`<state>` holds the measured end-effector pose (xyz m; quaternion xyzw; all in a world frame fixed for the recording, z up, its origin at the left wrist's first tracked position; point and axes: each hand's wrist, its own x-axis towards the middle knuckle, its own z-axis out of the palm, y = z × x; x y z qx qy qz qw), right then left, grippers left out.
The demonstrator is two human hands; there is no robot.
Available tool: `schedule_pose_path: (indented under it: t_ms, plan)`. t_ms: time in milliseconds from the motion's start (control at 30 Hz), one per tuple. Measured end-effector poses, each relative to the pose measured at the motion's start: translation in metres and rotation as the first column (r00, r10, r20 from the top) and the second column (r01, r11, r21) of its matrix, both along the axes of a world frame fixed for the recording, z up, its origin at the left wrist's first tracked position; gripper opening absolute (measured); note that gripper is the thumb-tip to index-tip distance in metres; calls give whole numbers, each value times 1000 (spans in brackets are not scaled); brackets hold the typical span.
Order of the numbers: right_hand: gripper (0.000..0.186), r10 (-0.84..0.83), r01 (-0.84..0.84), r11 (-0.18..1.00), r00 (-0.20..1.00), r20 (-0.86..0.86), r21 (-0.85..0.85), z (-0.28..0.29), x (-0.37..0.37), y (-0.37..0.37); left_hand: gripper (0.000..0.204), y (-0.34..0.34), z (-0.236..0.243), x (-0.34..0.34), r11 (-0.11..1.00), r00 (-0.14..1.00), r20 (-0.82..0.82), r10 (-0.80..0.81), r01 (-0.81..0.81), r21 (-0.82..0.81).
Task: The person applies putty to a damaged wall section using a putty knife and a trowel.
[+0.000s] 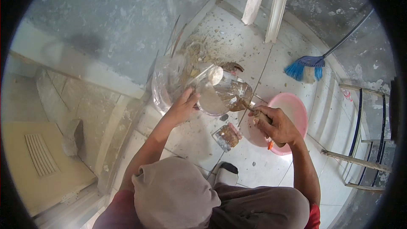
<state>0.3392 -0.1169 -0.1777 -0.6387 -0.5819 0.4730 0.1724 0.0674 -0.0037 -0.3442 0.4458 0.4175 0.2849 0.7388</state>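
Observation:
My left hand (186, 101) grips a pale, translucent container (207, 99) by its side, above a crumpled clear plastic bag (163, 82). My right hand (271, 125) is closed on the handle of a trowel (246, 104), whose dirty brown blade lies at the container. A white round piece (215, 75) shows at the container's upper part; what it is, I cannot tell. Below them on the tiles lies a stained, flat scraper (227, 139) with some pink on it. A pink basin (294, 110) stands under and right of my right hand, with a small orange item (270, 144) near its rim.
Debris (199, 42) is scattered over the tiled floor by the wall. Two white boards (275, 12) lean at the back. A blue broom (305, 67) stands at the right, above a metal-and-wood ladder (356, 159). A beige panel (42, 165) and grey stone piece (73, 138) sit at the left.

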Motion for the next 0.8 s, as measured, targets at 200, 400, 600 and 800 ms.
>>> schedule_pose_path:
  t_ms: [200,400,600,800]
  plan:
    - [25,-3,8,984,1000,26,-178,-26,-9,-15,25,-25,-45,1,961,942,-335,-33,122,248]
    - [28,-220,195,936,974,-57,-292,-63,-3,-53,28,-55,-63,6,853,897,-401,186,55,520]
    - [27,-215,179,949,970,-117,-260,-71,-3,-56,26,-115,-17,-27,769,822,-553,136,264,583]
    - [27,-232,200,950,966,-112,-238,-71,2,-53,28,-121,-47,57,-8,791,-609,-55,609,793]
